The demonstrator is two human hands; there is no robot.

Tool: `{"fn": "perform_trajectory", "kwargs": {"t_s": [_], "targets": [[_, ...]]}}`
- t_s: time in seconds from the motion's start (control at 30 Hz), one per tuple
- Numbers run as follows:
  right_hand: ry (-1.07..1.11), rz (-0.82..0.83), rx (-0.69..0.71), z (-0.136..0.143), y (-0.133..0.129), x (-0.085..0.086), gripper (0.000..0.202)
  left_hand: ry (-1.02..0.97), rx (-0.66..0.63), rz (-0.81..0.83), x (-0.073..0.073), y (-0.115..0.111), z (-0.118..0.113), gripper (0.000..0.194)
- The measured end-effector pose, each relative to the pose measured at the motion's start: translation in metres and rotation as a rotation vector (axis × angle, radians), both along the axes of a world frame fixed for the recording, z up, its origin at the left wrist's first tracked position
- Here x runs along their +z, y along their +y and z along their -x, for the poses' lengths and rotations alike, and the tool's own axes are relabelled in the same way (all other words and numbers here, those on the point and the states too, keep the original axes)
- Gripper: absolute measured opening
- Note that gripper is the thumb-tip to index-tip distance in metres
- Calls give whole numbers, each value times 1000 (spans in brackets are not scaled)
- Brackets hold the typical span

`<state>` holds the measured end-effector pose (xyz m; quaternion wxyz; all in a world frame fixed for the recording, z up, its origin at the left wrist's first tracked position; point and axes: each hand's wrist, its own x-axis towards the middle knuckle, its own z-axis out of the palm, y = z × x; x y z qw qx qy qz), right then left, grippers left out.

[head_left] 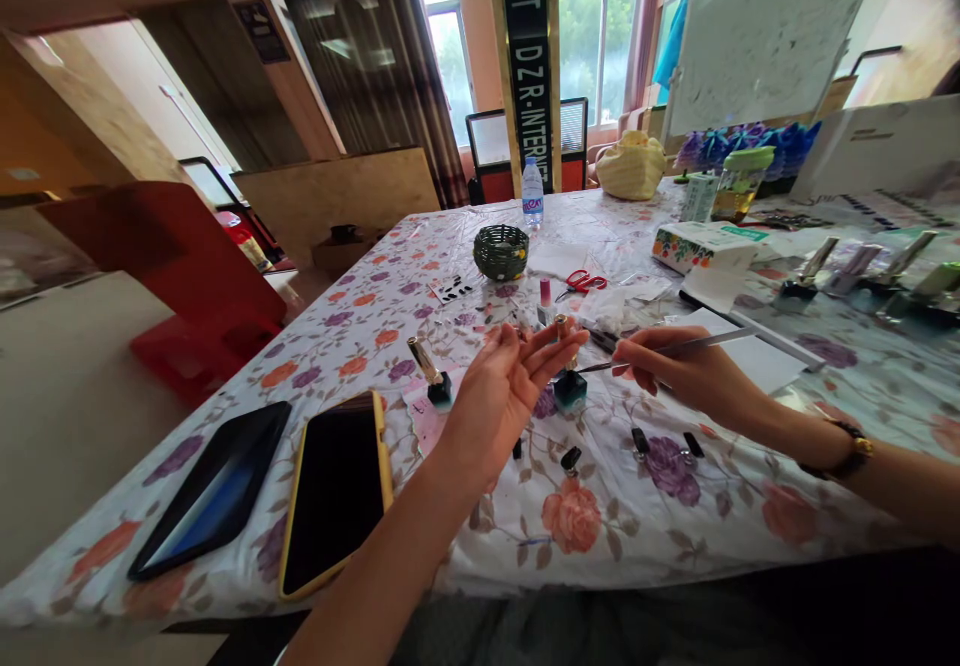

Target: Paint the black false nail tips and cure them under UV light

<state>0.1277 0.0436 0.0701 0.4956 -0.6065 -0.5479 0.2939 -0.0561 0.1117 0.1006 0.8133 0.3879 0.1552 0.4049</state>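
My left hand (499, 386) is palm up over the table with its fingers stretched out to the right. My right hand (656, 358) grips a slim silver-handled brush (709, 343), its dark thin tip pointing left, close to my left fingertips. Just below those fingertips stands a dark green nail polish bottle (571, 393), partly hidden by them. Another dark polish bottle with a gold cap (426, 358) stands left of my left hand. Several small black nail tips lie nearer me, among them one black nail tip (571, 459) and another (640, 441).
Two phones, one black (214, 486) and one yellow-cased (335, 496), lie at left. Farther back are a dark woven basket (501, 252), red scissors (586, 282), a water bottle (532, 194) and a pink-capped bottle (545, 292). More polish bottles (862, 271) stand at right.
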Motion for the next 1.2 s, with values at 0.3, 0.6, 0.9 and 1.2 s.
{"fn": "perform_trajectory", "kwargs": {"t_s": [0.3,0.6,0.9,1.2], "targets": [[-3,9,14,2,3,7,31,-1,-1,-5,0,1,0,20],[28,28,13,4,0,10,32,-30,-7,7,-1,1,0,21],[60,9,17,1,4,6,31,-17,-11,14,-1,2,0,21],[218,-40,-39,-11,-3,4,30,-7,-8,20,-2,4,0,18]]}}
